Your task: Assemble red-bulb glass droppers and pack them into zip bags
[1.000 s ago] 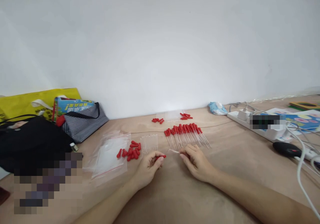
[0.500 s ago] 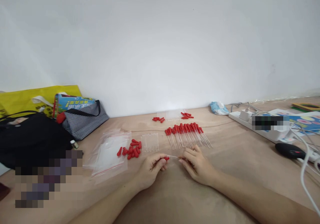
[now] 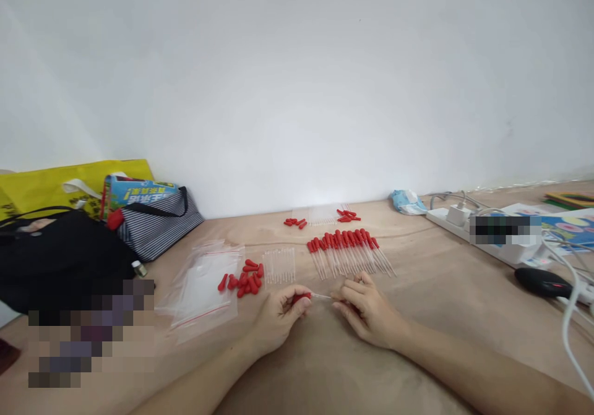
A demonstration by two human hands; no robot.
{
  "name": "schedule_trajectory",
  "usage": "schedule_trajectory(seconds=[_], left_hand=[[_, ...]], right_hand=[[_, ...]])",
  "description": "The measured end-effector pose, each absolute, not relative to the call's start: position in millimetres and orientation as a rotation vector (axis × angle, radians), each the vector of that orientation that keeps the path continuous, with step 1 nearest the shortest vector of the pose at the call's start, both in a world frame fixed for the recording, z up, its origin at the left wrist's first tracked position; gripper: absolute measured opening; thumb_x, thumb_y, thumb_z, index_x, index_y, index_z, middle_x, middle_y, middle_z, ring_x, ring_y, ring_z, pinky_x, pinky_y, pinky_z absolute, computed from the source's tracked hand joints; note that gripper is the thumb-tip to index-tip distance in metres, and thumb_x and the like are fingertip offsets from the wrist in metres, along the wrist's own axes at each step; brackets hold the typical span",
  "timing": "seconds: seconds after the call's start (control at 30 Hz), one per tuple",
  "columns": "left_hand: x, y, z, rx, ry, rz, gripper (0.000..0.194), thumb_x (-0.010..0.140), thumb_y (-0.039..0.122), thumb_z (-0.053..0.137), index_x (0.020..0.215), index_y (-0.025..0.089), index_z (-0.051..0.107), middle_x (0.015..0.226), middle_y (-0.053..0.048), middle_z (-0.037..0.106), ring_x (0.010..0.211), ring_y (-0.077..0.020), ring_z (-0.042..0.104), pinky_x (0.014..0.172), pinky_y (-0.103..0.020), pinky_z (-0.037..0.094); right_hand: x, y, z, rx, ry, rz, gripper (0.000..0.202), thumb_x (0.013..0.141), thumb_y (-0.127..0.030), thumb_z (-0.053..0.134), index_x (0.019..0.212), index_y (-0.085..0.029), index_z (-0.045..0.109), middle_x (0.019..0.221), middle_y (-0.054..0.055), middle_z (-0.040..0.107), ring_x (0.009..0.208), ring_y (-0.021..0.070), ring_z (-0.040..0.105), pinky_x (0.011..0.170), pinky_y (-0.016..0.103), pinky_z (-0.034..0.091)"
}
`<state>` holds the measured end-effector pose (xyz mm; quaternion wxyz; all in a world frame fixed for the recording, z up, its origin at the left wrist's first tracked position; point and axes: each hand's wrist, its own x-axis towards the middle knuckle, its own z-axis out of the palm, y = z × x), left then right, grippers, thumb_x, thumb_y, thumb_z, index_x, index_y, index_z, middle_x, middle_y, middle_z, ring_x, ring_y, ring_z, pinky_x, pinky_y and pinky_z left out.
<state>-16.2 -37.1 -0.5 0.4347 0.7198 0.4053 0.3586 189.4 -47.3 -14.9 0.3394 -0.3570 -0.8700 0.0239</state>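
Note:
Between thumb and fingers, my left hand (image 3: 284,314) pinches a red rubber bulb (image 3: 302,297). A thin clear dropper tube (image 3: 321,296) runs from the bulb across to my right hand (image 3: 364,310), whose closed fingertips grip its other end. Just beyond the right hand lies a row of red-topped droppers (image 3: 350,251), side by side with tips toward me. Bare clear tubes (image 3: 279,265) lie in a row beyond the left hand. Left of them is a loose heap of red bulbs (image 3: 250,280).
Clear zip bags (image 3: 204,288) lie flat on the left, near a striped bag (image 3: 160,223) and a black bag (image 3: 65,260). More bulbs (image 3: 295,222) lie by the wall. At right are a power strip (image 3: 482,242) with cables, a black device (image 3: 542,282) and a blue-and-white packet (image 3: 407,201).
The left thumb and fingers have shifted on the red bulb, which now lies in line with the tube. My right hand has barely moved.

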Motion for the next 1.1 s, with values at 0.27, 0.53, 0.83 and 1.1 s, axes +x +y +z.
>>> schedule_trajectory(seconds=[0.27, 0.53, 0.83, 1.1], left_hand=[[-17.1, -44.5, 4.2, 2.144, 1.071, 0.908, 0.019, 0.080, 0.028, 0.047, 0.075, 0.017, 0.061, 0.061, 0.000, 0.056, 0.054, -0.0113, 0.049, 0.050, -0.020, 0.038], [-16.5, -48.9, 8.6, 2.430, 1.090, 0.848, 0.017, 0.080, 0.023, 0.045, 0.076, 0.017, 0.061, 0.063, -0.002, 0.059, 0.058, -0.0133, 0.053, 0.055, -0.023, 0.039], [-15.1, -51.7, 8.3, 2.513, 1.021, 0.803, 0.021, 0.083, 0.025, 0.040, 0.074, 0.017, 0.058, 0.060, -0.001, 0.053, 0.054, -0.0123, 0.048, 0.050, -0.021, 0.036], [-15.1, -50.5, 9.3, 2.555, 0.956, 0.726, 0.021, 0.084, 0.022, 0.039, 0.074, 0.016, 0.057, 0.065, -0.002, 0.054, 0.060, -0.0138, 0.050, 0.055, -0.022, 0.038]], right_hand=[[195.2, -43.7, -8.1, -0.790, -2.364, -0.071, 0.021, 0.082, -0.014, 0.037, 0.083, -0.019, 0.058, 0.065, 0.000, 0.057, 0.056, 0.0103, 0.044, 0.064, 0.029, 0.025], [195.9, -42.4, -6.3, -0.699, -2.382, -0.355, 0.027, 0.075, -0.007, 0.034, 0.079, -0.016, 0.059, 0.061, 0.001, 0.054, 0.046, 0.0101, 0.034, 0.059, 0.030, 0.022], [185.0, -48.0, -9.6, -0.775, -2.360, -0.164, 0.022, 0.078, -0.011, 0.037, 0.075, -0.016, 0.057, 0.065, 0.002, 0.055, 0.054, 0.0112, 0.038, 0.060, 0.029, 0.023], [179.2, -51.3, -13.2, -0.849, -2.368, -0.074, 0.022, 0.081, -0.012, 0.036, 0.072, -0.017, 0.056, 0.066, 0.002, 0.055, 0.056, 0.0113, 0.040, 0.062, 0.029, 0.023]])
